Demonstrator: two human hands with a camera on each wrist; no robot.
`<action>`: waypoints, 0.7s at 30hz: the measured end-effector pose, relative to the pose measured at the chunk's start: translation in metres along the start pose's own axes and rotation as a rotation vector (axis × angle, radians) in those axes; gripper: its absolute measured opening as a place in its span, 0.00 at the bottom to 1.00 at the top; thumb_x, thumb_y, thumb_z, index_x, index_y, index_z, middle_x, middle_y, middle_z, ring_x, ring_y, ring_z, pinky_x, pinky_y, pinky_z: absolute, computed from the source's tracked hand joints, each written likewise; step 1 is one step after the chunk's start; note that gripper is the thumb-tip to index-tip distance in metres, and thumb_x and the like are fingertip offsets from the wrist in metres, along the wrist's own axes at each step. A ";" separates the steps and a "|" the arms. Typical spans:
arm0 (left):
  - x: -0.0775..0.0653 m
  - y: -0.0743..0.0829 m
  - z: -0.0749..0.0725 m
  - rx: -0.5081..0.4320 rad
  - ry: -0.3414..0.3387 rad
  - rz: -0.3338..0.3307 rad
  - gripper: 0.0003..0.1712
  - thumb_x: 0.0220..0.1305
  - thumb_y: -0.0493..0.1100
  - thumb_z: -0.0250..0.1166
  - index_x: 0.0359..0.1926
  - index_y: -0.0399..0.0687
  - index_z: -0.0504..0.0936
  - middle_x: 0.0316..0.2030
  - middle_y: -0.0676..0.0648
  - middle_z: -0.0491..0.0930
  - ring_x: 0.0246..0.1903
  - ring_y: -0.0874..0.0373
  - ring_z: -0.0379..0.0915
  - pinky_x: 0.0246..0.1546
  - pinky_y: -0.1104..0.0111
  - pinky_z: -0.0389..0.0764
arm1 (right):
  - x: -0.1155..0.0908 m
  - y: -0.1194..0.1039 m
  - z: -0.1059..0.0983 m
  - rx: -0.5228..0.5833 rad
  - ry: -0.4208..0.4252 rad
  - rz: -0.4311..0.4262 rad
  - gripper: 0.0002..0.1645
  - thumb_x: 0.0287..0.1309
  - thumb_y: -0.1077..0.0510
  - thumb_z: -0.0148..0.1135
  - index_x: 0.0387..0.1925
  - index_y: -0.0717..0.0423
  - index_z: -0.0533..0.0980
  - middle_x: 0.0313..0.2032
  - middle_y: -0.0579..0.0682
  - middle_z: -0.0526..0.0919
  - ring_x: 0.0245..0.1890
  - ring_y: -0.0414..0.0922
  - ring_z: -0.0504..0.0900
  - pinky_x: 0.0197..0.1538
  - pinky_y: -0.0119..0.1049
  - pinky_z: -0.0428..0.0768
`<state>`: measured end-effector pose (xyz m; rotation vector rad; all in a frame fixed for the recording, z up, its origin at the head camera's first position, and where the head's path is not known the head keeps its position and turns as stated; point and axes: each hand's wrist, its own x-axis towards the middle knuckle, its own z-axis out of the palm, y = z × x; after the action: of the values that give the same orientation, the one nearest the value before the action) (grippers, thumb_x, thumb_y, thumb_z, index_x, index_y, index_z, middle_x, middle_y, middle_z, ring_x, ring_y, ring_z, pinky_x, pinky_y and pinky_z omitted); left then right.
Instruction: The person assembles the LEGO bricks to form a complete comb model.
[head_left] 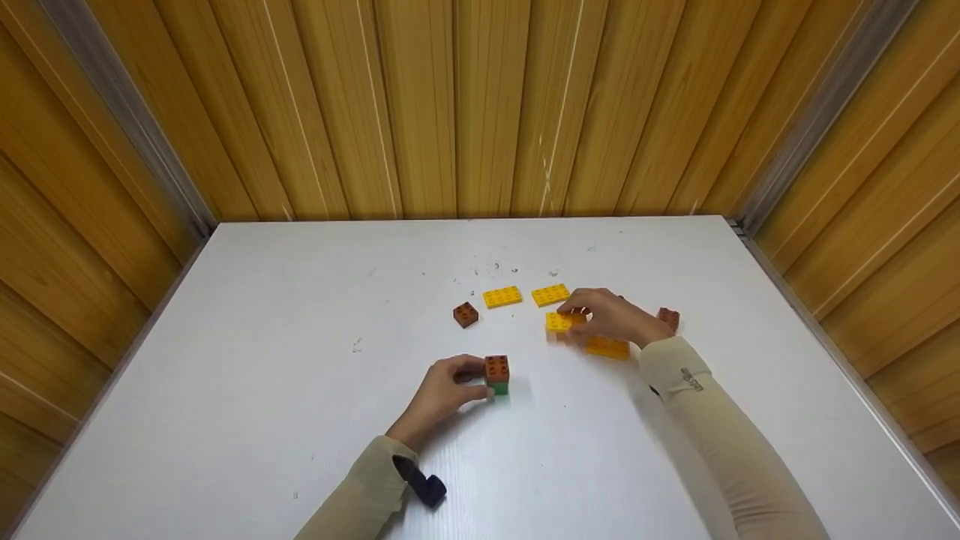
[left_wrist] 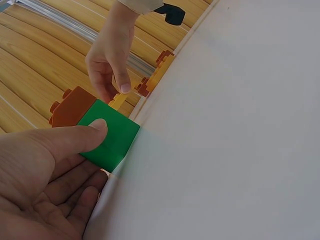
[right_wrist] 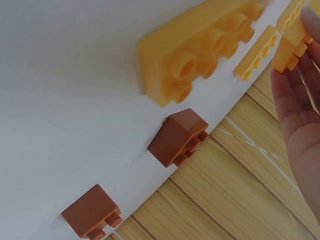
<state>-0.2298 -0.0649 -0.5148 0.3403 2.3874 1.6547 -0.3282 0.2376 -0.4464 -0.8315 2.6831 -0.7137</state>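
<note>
My left hand (head_left: 442, 391) grips a small stack near the middle of the table: a brown toy brick (head_left: 496, 367) on top of a green toy brick (left_wrist: 111, 135). In the left wrist view the thumb presses the green brick's side, and its lower edge meets the tabletop. To the right and farther back, my right hand (head_left: 611, 316) pinches a yellow toy brick (head_left: 557, 322) between thumb and fingers. Slight blur hides whether that brick touches the table. Beneath the right hand lies another yellow brick (head_left: 609, 348), partly covered.
Two flat yellow bricks (head_left: 502, 297) lie behind the hands. One loose brown brick (head_left: 465, 315) is left of them, and another brown brick (head_left: 668, 319) sits beyond the right wrist. Wood-patterned walls (head_left: 480, 112) border the white table (head_left: 262, 337) at the back and sides.
</note>
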 end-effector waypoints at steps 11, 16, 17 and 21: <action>0.001 0.000 -0.001 -0.001 -0.004 0.009 0.22 0.54 0.39 0.72 0.51 0.45 0.81 0.48 0.47 0.83 0.50 0.54 0.78 0.56 0.59 0.77 | 0.003 -0.013 0.004 -0.009 -0.024 -0.067 0.21 0.57 0.60 0.66 0.53 0.57 0.78 0.50 0.52 0.81 0.47 0.49 0.78 0.55 0.49 0.79; 0.001 0.001 0.000 -0.004 -0.004 -0.003 0.21 0.53 0.39 0.72 0.51 0.46 0.81 0.48 0.48 0.83 0.50 0.55 0.78 0.56 0.60 0.77 | 0.003 -0.019 0.007 -0.031 -0.032 -0.117 0.21 0.57 0.60 0.66 0.53 0.58 0.78 0.51 0.54 0.81 0.48 0.50 0.79 0.55 0.49 0.79; 0.001 0.001 0.000 -0.003 -0.005 0.000 0.22 0.53 0.39 0.72 0.51 0.46 0.81 0.48 0.48 0.83 0.50 0.55 0.78 0.56 0.60 0.77 | 0.003 -0.021 0.007 -0.035 -0.035 -0.116 0.22 0.57 0.59 0.66 0.53 0.58 0.78 0.51 0.54 0.80 0.49 0.50 0.79 0.55 0.49 0.79; 0.001 0.001 0.000 -0.006 -0.006 -0.004 0.22 0.53 0.38 0.72 0.51 0.45 0.81 0.48 0.47 0.83 0.49 0.54 0.78 0.56 0.60 0.77 | 0.002 -0.029 0.009 -0.061 -0.054 -0.113 0.23 0.57 0.57 0.66 0.55 0.57 0.78 0.54 0.54 0.79 0.52 0.51 0.78 0.57 0.49 0.78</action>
<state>-0.2307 -0.0642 -0.5138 0.3388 2.3771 1.6562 -0.3128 0.2120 -0.4388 -1.0094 2.6387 -0.6269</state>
